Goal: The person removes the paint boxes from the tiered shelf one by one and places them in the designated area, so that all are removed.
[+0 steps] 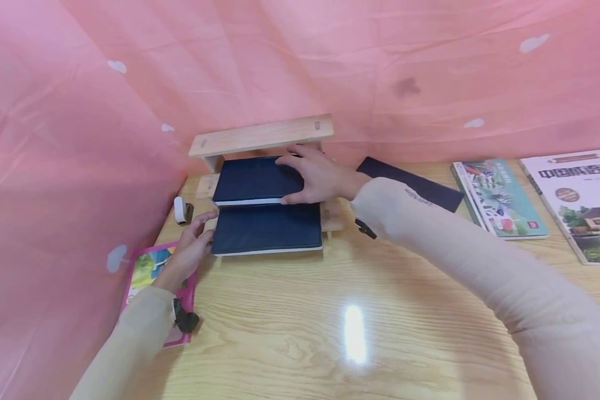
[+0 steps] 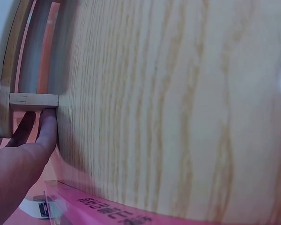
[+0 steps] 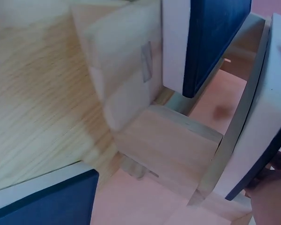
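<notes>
As the left hand curls round the wooden rack near the back-left corner of the tabletop, the half-open right hand grips the rack's upper navy book, probably best kept square.

1. Head: high, facing forward and down; rack toward 11 o'clock.
2. Left wrist: close above the table, rack end at 10 o'clock.
3. Right wrist: close to the rack, navy book toward 3 o'clock.
4. All three share the rack.
</notes>
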